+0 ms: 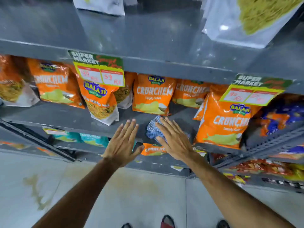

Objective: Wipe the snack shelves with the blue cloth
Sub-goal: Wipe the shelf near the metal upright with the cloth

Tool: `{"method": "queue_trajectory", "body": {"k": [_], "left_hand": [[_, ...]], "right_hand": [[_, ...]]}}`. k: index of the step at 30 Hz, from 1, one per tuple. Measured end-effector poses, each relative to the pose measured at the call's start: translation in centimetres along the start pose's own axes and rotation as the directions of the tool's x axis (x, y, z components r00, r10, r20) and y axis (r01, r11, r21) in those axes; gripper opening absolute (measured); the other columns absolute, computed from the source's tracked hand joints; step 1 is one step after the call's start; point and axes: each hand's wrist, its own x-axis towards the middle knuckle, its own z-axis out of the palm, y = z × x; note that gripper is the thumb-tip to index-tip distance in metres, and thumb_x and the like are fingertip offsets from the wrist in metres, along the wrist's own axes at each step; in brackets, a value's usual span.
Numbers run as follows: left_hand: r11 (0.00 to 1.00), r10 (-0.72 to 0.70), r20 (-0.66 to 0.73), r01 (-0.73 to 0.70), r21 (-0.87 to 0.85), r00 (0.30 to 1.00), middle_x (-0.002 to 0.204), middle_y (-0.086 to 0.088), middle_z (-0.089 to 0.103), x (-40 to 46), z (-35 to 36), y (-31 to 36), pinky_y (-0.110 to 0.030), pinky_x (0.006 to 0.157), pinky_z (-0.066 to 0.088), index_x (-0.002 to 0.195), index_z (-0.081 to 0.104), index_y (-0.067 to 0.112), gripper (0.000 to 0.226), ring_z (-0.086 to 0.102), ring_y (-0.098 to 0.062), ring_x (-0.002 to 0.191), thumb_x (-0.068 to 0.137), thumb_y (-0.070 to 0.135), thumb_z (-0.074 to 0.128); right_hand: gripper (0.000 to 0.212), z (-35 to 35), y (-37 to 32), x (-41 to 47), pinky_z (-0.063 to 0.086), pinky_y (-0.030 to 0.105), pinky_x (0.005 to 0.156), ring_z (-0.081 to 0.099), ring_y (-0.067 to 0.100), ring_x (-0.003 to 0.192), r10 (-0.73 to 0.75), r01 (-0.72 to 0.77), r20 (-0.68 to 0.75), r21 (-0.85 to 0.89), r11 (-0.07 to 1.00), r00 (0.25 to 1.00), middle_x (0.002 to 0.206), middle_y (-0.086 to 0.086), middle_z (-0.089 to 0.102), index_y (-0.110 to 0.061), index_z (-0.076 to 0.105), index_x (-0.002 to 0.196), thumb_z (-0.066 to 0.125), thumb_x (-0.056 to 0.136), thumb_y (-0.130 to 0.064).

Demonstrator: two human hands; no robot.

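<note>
A blue checked cloth lies bunched on the grey middle shelf, in the gap between orange snack bags. My right hand lies flat on top of the cloth, fingers stretched forward and pressing it down. My left hand hovers just left of it at the shelf's front edge, fingers spread and holding nothing. Part of the cloth is hidden under my right palm.
Orange Crunchem bags stand behind the cloth and another large one to its right. A namkeen bag stands to the left. Price tags hang from the upper shelf. Lower shelves hold more packets. Grey floor lies below.
</note>
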Motion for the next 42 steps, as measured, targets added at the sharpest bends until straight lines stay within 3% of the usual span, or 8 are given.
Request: {"method": "queue_trajectory", "body": {"k": [5,16,24,27,30,34,38,42], "left_hand": [[0.997,-0.056,0.058,0.058,-0.044,0.997,0.175,-0.020,0.019,3.4,3.5,-1.8,-0.049,0.135,0.018,0.165,0.026,-0.002,0.101,0.021,-0.035,0.164,0.097,0.074,0.025],[0.998,-0.038,0.036,0.039,-0.044,0.999,0.177,-0.016,0.017,4.5,5.6,-3.0,-0.047,0.136,0.014,0.167,0.021,0.002,0.103,0.016,-0.029,0.165,0.100,0.080,0.029],[0.995,-0.048,0.165,0.061,-0.075,0.985,0.179,-0.014,-0.002,4.5,4.0,-2.8,-0.043,0.136,0.002,0.169,0.003,0.005,0.115,0.000,-0.028,0.167,0.088,0.087,-0.001],[0.990,-0.088,0.114,0.100,-0.099,0.990,0.179,-0.016,0.001,3.1,1.8,-1.9,-0.042,0.136,-0.001,0.168,0.005,0.002,0.115,-0.001,-0.027,0.167,0.088,0.084,-0.002],[0.993,-0.083,0.045,0.086,-0.086,0.996,0.178,-0.016,0.002,0.1,-2.0,-1.9,-0.044,0.136,0.004,0.168,0.009,0.002,0.109,0.001,-0.027,0.167,0.094,0.081,0.005],[0.984,-0.139,-0.053,0.131,-0.124,0.989,0.177,-0.013,0.005,-4.8,-8.5,-4.2,-0.040,0.136,0.002,0.168,0.012,0.002,0.103,0.004,-0.026,0.167,0.098,0.078,0.013],[0.977,-0.196,-0.184,0.176,-0.117,0.963,0.176,-0.006,-0.002,-9.3,-15.8,-8.2,-0.033,0.133,-0.006,0.168,0.011,0.007,0.095,-0.001,-0.024,0.166,0.102,0.073,0.022],[0.959,-0.284,-0.304,0.273,-0.080,0.909,0.174,-0.004,-0.005,-13.4,-22.9,-12.8,-0.026,0.131,-0.013,0.169,0.011,0.008,0.097,-0.007,-0.023,0.164,0.100,0.076,0.019]], "right_hand": [[0.057,2.9,1.6,2.5,0.024,0.046,0.127,0.021,0.025,0.160,0.018,-0.017,0.101,-0.005,1.000,0.995,0.171,0.005,0.023,-0.026,0.037,0.159,0.045,0.107,-0.046],[0.045,4.8,2.4,2.9,0.029,0.041,0.126,0.033,0.018,0.156,-0.034,0.034,-0.043,0.005,0.999,0.999,0.163,0.000,0.042,-0.023,0.054,0.150,0.049,0.108,-0.040],[0.038,5.0,1.7,2.8,0.039,0.030,0.121,0.049,0.014,0.145,0.035,-0.018,-0.139,0.118,0.993,0.990,0.151,0.000,0.058,-0.020,0.065,0.139,0.054,0.105,-0.032],[0.034,3.9,-0.2,3.0,0.046,0.024,0.108,0.061,0.012,0.131,0.290,-0.223,-0.104,0.415,0.882,0.952,0.140,-0.003,0.068,-0.025,0.068,0.135,0.061,0.102,-0.025],[0.030,1.9,-3.5,2.0,0.054,0.037,0.102,0.070,0.017,0.117,0.436,-0.326,-0.017,0.636,0.699,0.900,0.125,-0.002,0.075,-0.023,0.071,0.130,0.064,0.101,-0.022],[0.029,-2.1,-8.9,2.4,0.054,0.024,0.101,0.070,-0.002,0.109,0.424,-0.290,0.041,0.788,0.543,0.905,0.109,-0.026,0.076,-0.041,0.074,0.113,0.064,0.101,-0.016],[0.023,-6.8,-15.2,6.4,0.051,0.035,0.107,0.070,0.010,0.115,0.307,-0.148,-0.028,0.832,0.535,0.951,0.118,-0.004,0.076,-0.021,0.074,0.116,0.063,0.100,-0.008],[0.025,-10.8,-22.7,10.9,0.047,0.014,0.100,0.058,-0.030,0.100,0.127,0.029,-0.116,0.837,0.546,0.985,0.115,-0.008,0.073,-0.025,0.070,0.115,0.067,0.098,-0.007]]}}
